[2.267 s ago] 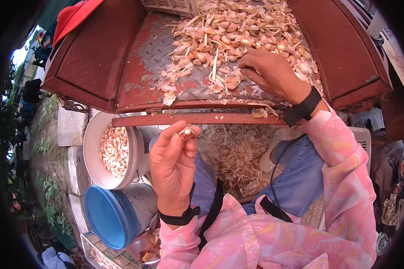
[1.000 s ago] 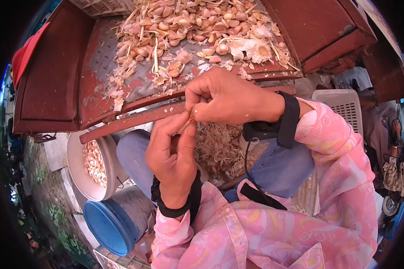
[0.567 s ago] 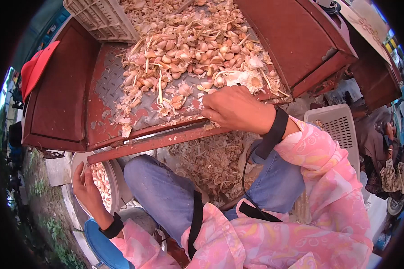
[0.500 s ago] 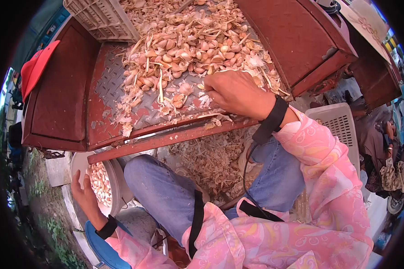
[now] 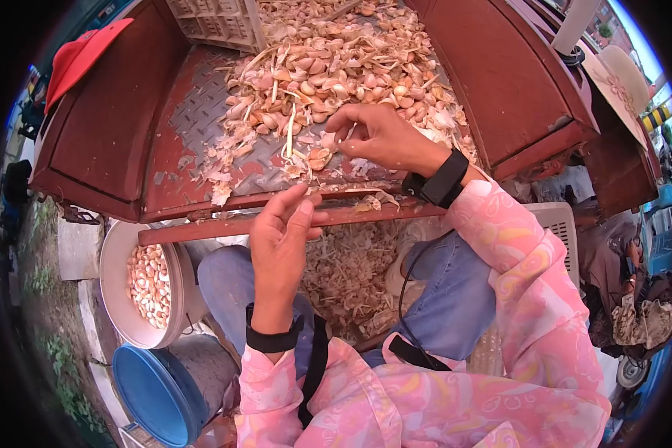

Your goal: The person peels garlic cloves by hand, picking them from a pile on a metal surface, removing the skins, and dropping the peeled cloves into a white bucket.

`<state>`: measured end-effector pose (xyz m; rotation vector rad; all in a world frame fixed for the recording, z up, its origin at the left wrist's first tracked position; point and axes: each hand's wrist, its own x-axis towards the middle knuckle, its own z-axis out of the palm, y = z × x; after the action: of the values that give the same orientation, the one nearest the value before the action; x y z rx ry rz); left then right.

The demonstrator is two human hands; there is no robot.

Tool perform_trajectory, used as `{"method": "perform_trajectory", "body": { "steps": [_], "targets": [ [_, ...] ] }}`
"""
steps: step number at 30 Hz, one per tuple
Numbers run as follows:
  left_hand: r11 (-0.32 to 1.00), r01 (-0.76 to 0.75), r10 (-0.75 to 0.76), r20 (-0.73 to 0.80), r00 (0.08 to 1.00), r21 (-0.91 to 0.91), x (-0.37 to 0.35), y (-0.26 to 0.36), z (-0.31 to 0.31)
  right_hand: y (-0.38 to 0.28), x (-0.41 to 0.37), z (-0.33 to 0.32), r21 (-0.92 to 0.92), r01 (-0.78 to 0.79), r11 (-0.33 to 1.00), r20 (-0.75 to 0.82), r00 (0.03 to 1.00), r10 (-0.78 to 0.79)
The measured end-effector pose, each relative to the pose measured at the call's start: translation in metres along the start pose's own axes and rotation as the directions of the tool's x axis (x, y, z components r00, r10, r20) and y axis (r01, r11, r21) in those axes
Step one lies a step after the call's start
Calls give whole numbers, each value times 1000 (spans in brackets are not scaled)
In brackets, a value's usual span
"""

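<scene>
A heap of garlic cloves (image 5: 336,82) with loose skins and stalks covers the metal-floored red bed. My right hand (image 5: 384,138) hovers at the heap's near side, fingers curled into a pinch; what is between them, if anything, is too small to make out. Just left of its fingertips lies a broken garlic bulb (image 5: 319,158), beside a pale dry stalk (image 5: 290,131). My left hand (image 5: 280,235) is raised in front of the bed's near edge, fingers apart and holding nothing. To its left, a whitish bucket (image 5: 114,299) contains pale garlic cloves (image 5: 148,285).
A red ledge (image 5: 224,229) runs along the bed's front. A blue-rimmed bucket (image 5: 153,392) stands below the whitish one. Skins (image 5: 347,276) pile up between my knees. A plastic crate (image 5: 220,26) sits at the back left, and a pale basket (image 5: 560,224) at right.
My left hand has come up from beside the clove bucket to the bed's front edge. My right hand has lifted slightly and shifted left, its fingers less tightly curled. The view has tilted.
</scene>
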<state>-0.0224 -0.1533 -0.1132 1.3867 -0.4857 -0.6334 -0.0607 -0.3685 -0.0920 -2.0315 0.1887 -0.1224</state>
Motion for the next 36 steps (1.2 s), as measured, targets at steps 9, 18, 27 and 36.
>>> {"method": "perform_trajectory", "body": {
  "steps": [9,18,27,36],
  "targets": [
    [745,207,-92,209,974,-634,16,-19,13,-15,-34,16,243,271,931,95,949,-301],
    [988,-151,148,-66,987,-42,-2,-2,29,-16,-49,7,-181,444,877,118,895,-429],
    [541,-604,590,248,768,585,-24,4,25,-26,-68,35,-120,75,990,103,993,-63],
    [515,323,512,-587,627,794,-146,31,-227,3,-55,-6,-652,97,752,-55,983,-175]
  ]
}}
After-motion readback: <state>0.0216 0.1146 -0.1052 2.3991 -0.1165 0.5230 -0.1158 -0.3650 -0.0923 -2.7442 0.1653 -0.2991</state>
